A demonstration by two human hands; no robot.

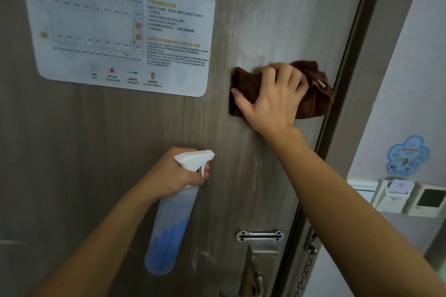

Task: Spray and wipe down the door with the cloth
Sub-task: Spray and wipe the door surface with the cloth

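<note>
There is one view only, from a camera worn on the person's head. It faces a grey wood-grain door (96, 152) straight on and from close by, angled slightly downward. The door fills most of the picture; its right edge and frame (357, 79) slant across the right side, with a strip of wall (415, 79) beyond. Both forearms reach in from the bottom edge.
</note>
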